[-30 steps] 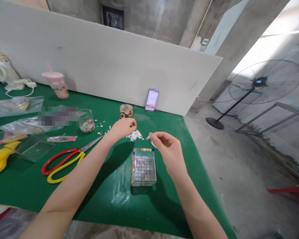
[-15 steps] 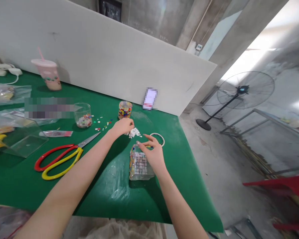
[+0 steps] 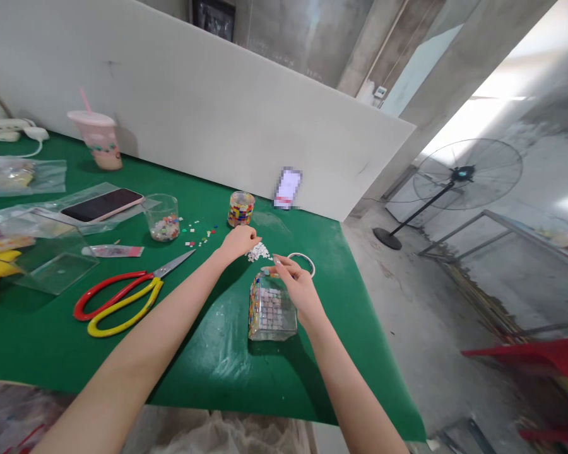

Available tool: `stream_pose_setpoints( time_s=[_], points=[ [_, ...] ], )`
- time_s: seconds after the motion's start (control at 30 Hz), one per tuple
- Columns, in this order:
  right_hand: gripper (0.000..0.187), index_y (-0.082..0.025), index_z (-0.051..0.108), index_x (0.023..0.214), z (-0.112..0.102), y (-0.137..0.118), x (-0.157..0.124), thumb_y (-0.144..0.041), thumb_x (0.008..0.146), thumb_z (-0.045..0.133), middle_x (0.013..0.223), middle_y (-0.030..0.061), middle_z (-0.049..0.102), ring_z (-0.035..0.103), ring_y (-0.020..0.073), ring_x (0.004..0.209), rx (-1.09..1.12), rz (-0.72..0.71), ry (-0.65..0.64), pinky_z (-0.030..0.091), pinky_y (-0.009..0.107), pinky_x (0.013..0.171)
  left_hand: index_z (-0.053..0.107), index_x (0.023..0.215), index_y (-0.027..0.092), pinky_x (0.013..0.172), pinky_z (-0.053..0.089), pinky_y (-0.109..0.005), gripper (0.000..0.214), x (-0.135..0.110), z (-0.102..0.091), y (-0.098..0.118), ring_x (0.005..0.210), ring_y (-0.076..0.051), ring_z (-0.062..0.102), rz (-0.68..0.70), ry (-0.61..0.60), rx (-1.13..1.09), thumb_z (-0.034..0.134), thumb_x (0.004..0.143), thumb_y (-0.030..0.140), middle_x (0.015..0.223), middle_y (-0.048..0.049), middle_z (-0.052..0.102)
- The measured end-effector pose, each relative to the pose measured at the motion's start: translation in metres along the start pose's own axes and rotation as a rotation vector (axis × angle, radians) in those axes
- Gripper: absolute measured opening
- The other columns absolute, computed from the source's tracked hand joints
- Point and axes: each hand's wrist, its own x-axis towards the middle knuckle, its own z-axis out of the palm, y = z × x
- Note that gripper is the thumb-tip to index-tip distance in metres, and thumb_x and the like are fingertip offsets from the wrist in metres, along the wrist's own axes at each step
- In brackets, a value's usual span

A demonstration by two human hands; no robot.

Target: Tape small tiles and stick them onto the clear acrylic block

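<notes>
My left hand (image 3: 240,243) is closed, its fingers curled beside a small pile of white mosaic tiles (image 3: 259,252). Anything in that pinch is too small to make out. At the far edge of a clear square box (image 3: 277,315), my right hand (image 3: 300,289) has its thumb and fingers drawn together; what they hold, if anything, cannot be made out. Colourful mosaic pieces cover the box's left side, and pale tiles show in rows through it. Behind my left hand stands a round clear cup (image 3: 241,209) banded with coloured tiles.
Left lie red-and-yellow-handled scissors (image 3: 127,296), a tube (image 3: 116,251), a phone (image 3: 103,205) and a clear box (image 3: 52,265). A cup of tiles (image 3: 165,227) and a pink drink cup (image 3: 97,139) stand behind. A white ring (image 3: 303,257) lies right; another phone (image 3: 288,187) leans on the white board.
My right hand's thumb and fingers have come closer together and lifted slightly at the box's far edge. My left hand stays curled by the white tiles. The view has shifted a little.
</notes>
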Motion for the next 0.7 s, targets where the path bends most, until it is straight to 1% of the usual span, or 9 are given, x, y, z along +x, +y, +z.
stream_pose_setpoints(
  time_s=[0.07, 0.13, 0.2, 0.27, 0.3, 0.37, 0.43, 0.57, 0.7],
  points=[
    [0.035, -0.017, 0.075, 0.089, -0.003, 0.0, 0.001, -0.05, 0.088, 0.064, 0.135, 0.0114, 0.063, 0.057, 0.0262, 0.125, 0.062, 0.018, 0.001, 0.043, 0.051, 0.107, 0.061, 0.119, 0.015, 0.084, 0.057, -0.042, 0.03, -0.001, -0.007, 0.002, 0.098, -0.021, 0.066, 0.1, 0.013, -0.033, 0.062, 0.095, 0.033, 0.115, -0.0089, 0.065],
    [0.042, -0.017, 0.077, 0.085, -0.008, -0.002, 0.002, -0.057, 0.084, 0.065, 0.139, 0.0123, 0.061, 0.054, 0.029, 0.129, 0.119, 0.041, -0.002, 0.041, 0.051, 0.108, 0.059, 0.125, 0.015, 0.085, 0.057, -0.041, 0.035, -0.008, -0.021, 0.009, 0.098, -0.021, 0.067, 0.217, 0.046, -0.07, 0.06, 0.095, 0.034, 0.116, -0.0092, 0.066],
    [0.046, -0.019, 0.078, 0.079, -0.014, -0.007, 0.005, -0.064, 0.079, 0.065, 0.142, 0.011, 0.06, 0.05, 0.0318, 0.134, 0.175, 0.059, -0.01, 0.037, 0.05, 0.112, 0.058, 0.129, 0.019, 0.083, 0.057, -0.036, 0.035, -0.023, -0.035, 0.019, 0.096, -0.019, 0.068, 0.328, 0.097, -0.097, 0.053, 0.099, 0.036, 0.113, -0.0075, 0.069],
    [0.047, -0.022, 0.08, 0.077, -0.021, -0.013, 0.007, -0.067, 0.077, 0.064, 0.142, 0.008, 0.06, 0.045, 0.0322, 0.138, 0.233, 0.064, -0.021, 0.031, 0.048, 0.116, 0.065, 0.121, 0.024, 0.083, 0.056, -0.032, 0.032, -0.044, -0.042, 0.028, 0.096, -0.018, 0.068, 0.435, 0.156, -0.093, 0.052, 0.098, 0.041, 0.109, -0.0044, 0.071],
    [0.047, -0.023, 0.08, 0.078, -0.024, -0.015, 0.007, -0.067, 0.077, 0.063, 0.142, 0.0065, 0.061, 0.044, 0.0314, 0.14, 0.26, 0.061, -0.029, 0.029, 0.048, 0.117, 0.067, 0.118, 0.026, 0.086, 0.054, -0.033, 0.031, -0.055, -0.042, 0.032, 0.1, -0.019, 0.067, 0.49, 0.19, -0.079, 0.058, 0.095, 0.043, 0.111, -0.0038, 0.071],
    [0.046, -0.025, 0.08, 0.079, -0.028, -0.02, 0.008, -0.067, 0.079, 0.062, 0.141, 0.0044, 0.062, 0.042, 0.0297, 0.142, 0.307, 0.055, -0.052, 0.024, 0.047, 0.119, 0.067, 0.119, 0.024, 0.096, 0.049, -0.041, 0.037, -0.075, -0.036, 0.035, 0.111, -0.024, 0.063, 0.567, 0.288, -0.034, 0.066, 0.089, 0.044, 0.12, -0.008, 0.068],
    [0.045, -0.026, 0.08, 0.079, -0.03, -0.023, 0.007, -0.066, 0.08, 0.061, 0.139, 0.004, 0.063, 0.043, 0.0283, 0.141, 0.342, 0.051, -0.091, 0.023, 0.046, 0.12, 0.067, 0.121, 0.021, 0.1, 0.044, -0.046, 0.036, -0.088, -0.025, 0.036, 0.117, -0.028, 0.059, 0.602, 0.405, 0.011, 0.064, 0.091, 0.041, 0.123, -0.0121, 0.067],
    [0.048, -0.024, 0.081, 0.082, -0.028, -0.03, 0.002, -0.066, 0.082, 0.058, 0.133, 0.0062, 0.068, 0.051, 0.0283, 0.135, 0.365, 0.033, -0.194, 0.031, 0.046, 0.117, 0.07, 0.112, 0.025, 0.09, 0.044, -0.041, 0.023, -0.096, -0.011, 0.038, 0.105, -0.025, 0.062, 0.644, 0.547, 0.085, 0.057, 0.096, 0.035, 0.11, -0.0092, 0.072],
    [0.056, -0.023, 0.081, 0.079, -0.028, -0.036, -0.001, -0.069, 0.084, 0.05, 0.122, 0.0081, 0.073, 0.059, 0.0306, 0.126, 0.316, -0.007, -0.226, 0.041, 0.049, 0.109, 0.073, 0.098, 0.026, 0.082, 0.044, -0.036, 0.02, -0.095, -0.013, 0.044, 0.093, -0.02, 0.064, 0.658, 0.604, 0.133, 0.053, 0.098, 0.029, 0.096, -0.0053, 0.074]
  ],
)
